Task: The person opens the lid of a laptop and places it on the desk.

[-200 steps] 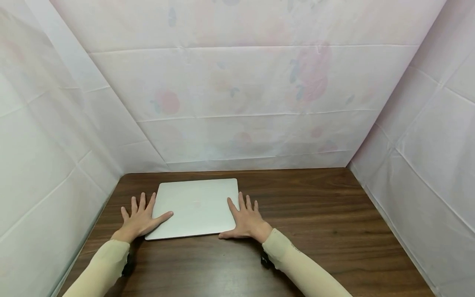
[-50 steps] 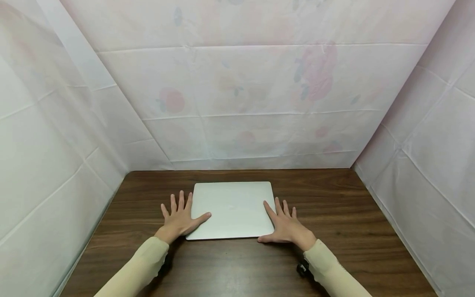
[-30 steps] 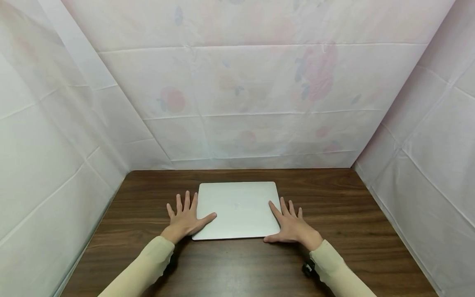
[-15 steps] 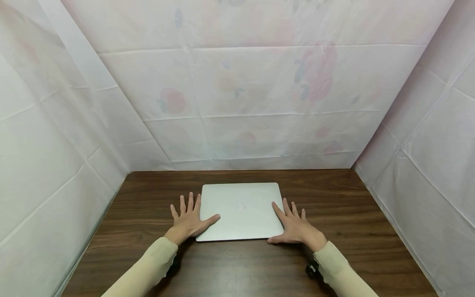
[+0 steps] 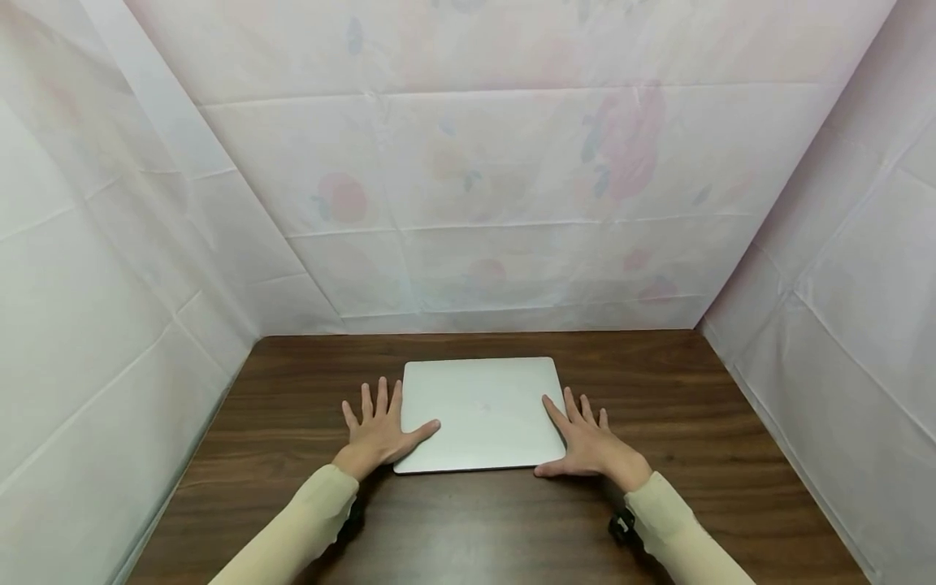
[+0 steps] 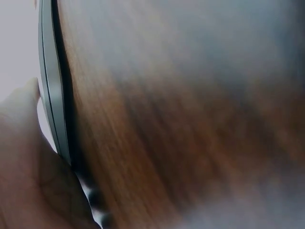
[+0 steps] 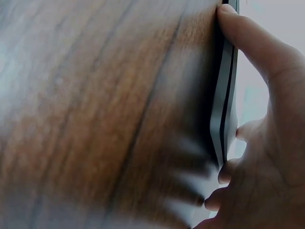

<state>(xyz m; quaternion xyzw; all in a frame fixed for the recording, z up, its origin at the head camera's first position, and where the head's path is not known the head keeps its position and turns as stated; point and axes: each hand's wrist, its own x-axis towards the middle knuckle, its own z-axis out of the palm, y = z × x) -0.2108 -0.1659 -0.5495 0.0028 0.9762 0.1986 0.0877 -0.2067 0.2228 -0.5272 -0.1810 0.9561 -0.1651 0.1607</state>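
A closed silver laptop (image 5: 483, 410) lies flat on the dark wooden table (image 5: 468, 520), near its back edge. My left hand (image 5: 380, 435) is at its left side, fingers straight and spread, with the thumb lying over the lid. On the opposite side, my right hand (image 5: 585, 443) is spread too; its index finger overlaps the right part of the lid and its thumb touches the front edge. The left wrist view shows the laptop's thin side (image 6: 52, 81) beside the hand. In the right wrist view the thumb tip (image 7: 226, 9) meets the laptop's edge.
White cloth with a faint fruit print (image 5: 483, 187) stands behind the table. Plain white cloth hangs at the left (image 5: 110, 325) and right (image 5: 863, 325). A dark wrist camera (image 5: 621, 526) sits under the right sleeve.
The laptop has slid to the right along the table, from the left part to near the middle. Both hands have moved with it, keeping their spread pose; the slide continues slightly in the last second.
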